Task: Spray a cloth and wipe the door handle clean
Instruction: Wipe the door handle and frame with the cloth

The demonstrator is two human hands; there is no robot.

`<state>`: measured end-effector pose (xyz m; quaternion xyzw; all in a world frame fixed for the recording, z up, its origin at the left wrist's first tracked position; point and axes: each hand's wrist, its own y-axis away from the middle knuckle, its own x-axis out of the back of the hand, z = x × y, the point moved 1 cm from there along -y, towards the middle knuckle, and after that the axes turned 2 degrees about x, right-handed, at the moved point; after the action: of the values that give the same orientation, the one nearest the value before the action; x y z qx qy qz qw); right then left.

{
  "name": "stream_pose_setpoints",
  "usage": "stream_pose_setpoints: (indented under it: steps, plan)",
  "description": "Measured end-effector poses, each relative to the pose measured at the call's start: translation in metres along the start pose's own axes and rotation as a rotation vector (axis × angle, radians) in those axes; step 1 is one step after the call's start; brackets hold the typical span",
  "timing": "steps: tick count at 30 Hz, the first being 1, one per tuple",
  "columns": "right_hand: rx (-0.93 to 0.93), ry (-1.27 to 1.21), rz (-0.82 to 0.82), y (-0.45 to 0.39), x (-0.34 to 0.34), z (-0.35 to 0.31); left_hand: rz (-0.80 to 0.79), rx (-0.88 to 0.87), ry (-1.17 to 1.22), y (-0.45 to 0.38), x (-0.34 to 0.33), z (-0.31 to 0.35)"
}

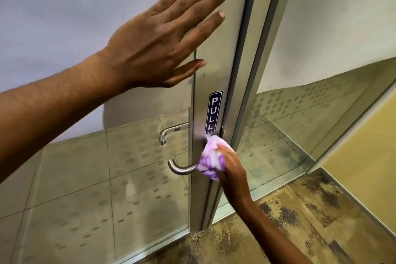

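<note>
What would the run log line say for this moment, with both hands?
phase: wiping | right hand: presses purple cloth on door handle | left hand: flat on door frame

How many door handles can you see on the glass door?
2: one handle on the near side, its base wrapped by the purple cloth in the right hand; one handle seen through the glass, higher and left.

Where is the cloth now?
In the head view, the cloth is low and centre, bunched in the right hand against the door handle, just below the PULL sign.
</note>
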<state>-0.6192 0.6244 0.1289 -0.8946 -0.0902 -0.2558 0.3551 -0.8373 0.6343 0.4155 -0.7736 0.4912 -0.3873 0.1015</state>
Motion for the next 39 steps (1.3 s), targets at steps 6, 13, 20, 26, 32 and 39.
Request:
stream_pose_setpoints:
  steps: [6,13,20,26,32,39]
  plan:
    - [-0.153,0.059,0.135,-0.003,-0.012,0.006,-0.002,0.005,-0.017,-0.001,0.001,0.000]
    - [-0.149,-0.022,0.232,0.018,0.014,0.006,0.017,-0.004,-0.021,0.000,0.000,0.000]
    - [-0.022,0.052,0.464,-0.039,0.036,0.019,-0.011,-0.002,-0.018,0.000,0.003,0.001]
    - [0.022,0.206,0.319,-0.042,0.013,0.053,-0.013,0.006,-0.008,0.000,0.002,0.000]
    - [-0.051,0.225,0.199,-0.007,-0.011,0.080,0.003,-0.001,0.020,0.002,-0.001,-0.001]
    - [-0.159,0.160,0.091,0.012,-0.020,0.078,0.023,-0.005,0.030,0.000,0.001,0.001]
